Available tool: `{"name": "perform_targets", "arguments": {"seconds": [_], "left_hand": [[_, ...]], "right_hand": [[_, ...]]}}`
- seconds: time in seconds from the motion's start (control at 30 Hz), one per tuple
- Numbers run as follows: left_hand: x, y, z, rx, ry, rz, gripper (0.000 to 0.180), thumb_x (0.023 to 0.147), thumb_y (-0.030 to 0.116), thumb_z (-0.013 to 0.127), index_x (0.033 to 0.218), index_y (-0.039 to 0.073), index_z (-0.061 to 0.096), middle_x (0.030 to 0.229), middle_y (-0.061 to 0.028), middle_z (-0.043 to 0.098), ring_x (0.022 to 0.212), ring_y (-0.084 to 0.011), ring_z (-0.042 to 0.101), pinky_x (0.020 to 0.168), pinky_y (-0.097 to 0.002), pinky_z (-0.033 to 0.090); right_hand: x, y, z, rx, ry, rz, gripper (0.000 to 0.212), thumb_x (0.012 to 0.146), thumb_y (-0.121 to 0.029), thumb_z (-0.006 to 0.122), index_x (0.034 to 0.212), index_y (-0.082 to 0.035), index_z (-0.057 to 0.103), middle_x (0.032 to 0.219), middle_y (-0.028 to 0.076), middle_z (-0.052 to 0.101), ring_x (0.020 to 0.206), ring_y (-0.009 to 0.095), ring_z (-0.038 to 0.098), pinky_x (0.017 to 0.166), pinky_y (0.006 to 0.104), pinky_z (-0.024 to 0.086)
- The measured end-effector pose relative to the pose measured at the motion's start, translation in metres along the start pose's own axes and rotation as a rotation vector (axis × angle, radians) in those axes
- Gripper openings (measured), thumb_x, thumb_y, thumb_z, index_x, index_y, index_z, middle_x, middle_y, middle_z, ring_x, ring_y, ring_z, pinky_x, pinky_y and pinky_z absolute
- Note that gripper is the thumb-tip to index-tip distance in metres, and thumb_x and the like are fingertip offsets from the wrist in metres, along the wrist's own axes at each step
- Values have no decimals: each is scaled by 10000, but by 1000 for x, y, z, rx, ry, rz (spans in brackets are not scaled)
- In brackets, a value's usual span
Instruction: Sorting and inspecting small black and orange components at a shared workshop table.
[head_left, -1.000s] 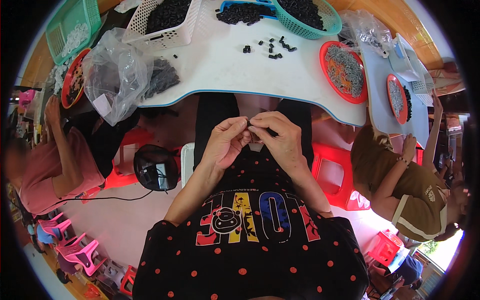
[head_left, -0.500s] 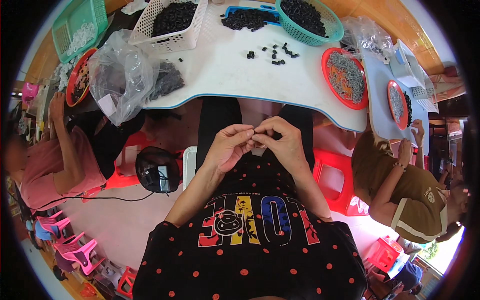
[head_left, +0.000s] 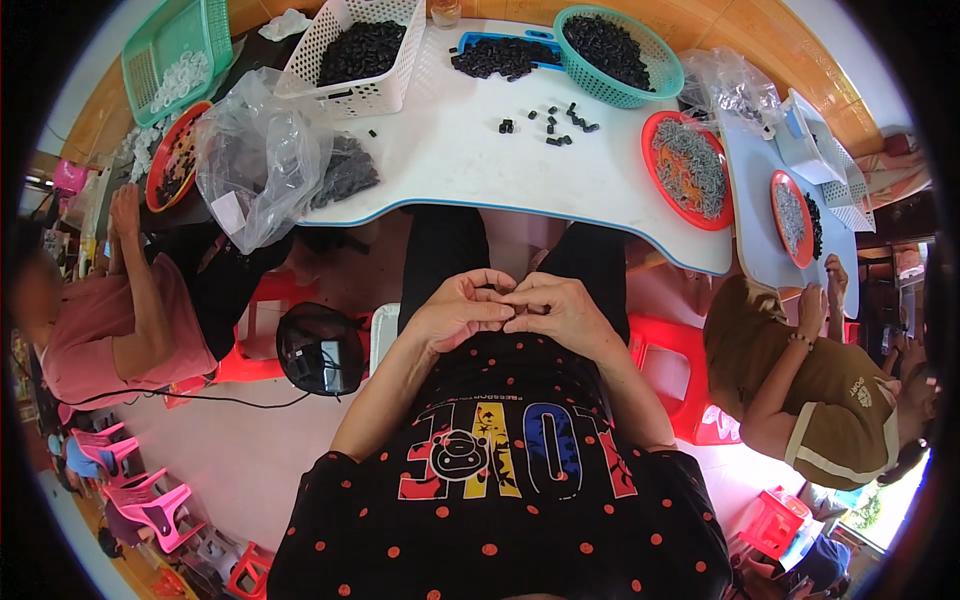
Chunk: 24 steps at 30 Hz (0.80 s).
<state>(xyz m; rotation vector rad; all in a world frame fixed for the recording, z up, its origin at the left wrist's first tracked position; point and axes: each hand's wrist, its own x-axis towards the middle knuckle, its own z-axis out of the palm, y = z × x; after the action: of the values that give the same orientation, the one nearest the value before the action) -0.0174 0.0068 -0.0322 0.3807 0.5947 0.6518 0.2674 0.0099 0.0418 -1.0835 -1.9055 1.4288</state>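
Right where the two hands met, I couldn't make out the small dark piece anymore; a second earlier a bit of it poked out between the fingertips. The left hand and right hand had dropped closer to the shirt, fingers bent and bunched together, kinda like a pinch, but I couldn't tell on what. My read: the piece was hidden in there and the fiddling wasn't done, since neither hand had pulled away. Ahead of the hands was the worktop, with loose black pieces on it, no hand on them. Ahead-left of the hands, a clear bag sat next to a dark heap; ahead-right, a red tray held grey bits. Farthest from the hands, a white basket and a teal basket held loads more black bits.
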Motion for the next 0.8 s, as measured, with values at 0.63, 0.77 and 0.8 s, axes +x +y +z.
{"name": "perform_targets", "arguments": {"seconds": [0.63,0.77,0.8], "left_hand": [[1,12,7,-64,117,137,255,1175,46,911,1424,10,874,1166,-68,910,939,-148,859,853,-298,720],[1,0,11,-222,187,68,237,1178,29,895,1414,21,878,1166,-80,915,965,-173,867,870,-331,721],[1,-2,13,-279,228,47,228,1176,22,894,1404,25,880,1165,-84,918,972,-183,870,875,-342,721]], "right_hand": [[22,10,13,-34,253,-13,425,989,-97,1063,1402,-49,977,1042,15,798,810,84,628,735,287,527],[18,12,25,-127,336,-57,418,994,-98,1055,1401,-66,967,1048,45,789,795,128,712,716,333,582],[17,11,27,-156,369,-75,424,991,-92,1053,1405,-68,964,1058,48,796,806,134,733,727,333,601]]}}
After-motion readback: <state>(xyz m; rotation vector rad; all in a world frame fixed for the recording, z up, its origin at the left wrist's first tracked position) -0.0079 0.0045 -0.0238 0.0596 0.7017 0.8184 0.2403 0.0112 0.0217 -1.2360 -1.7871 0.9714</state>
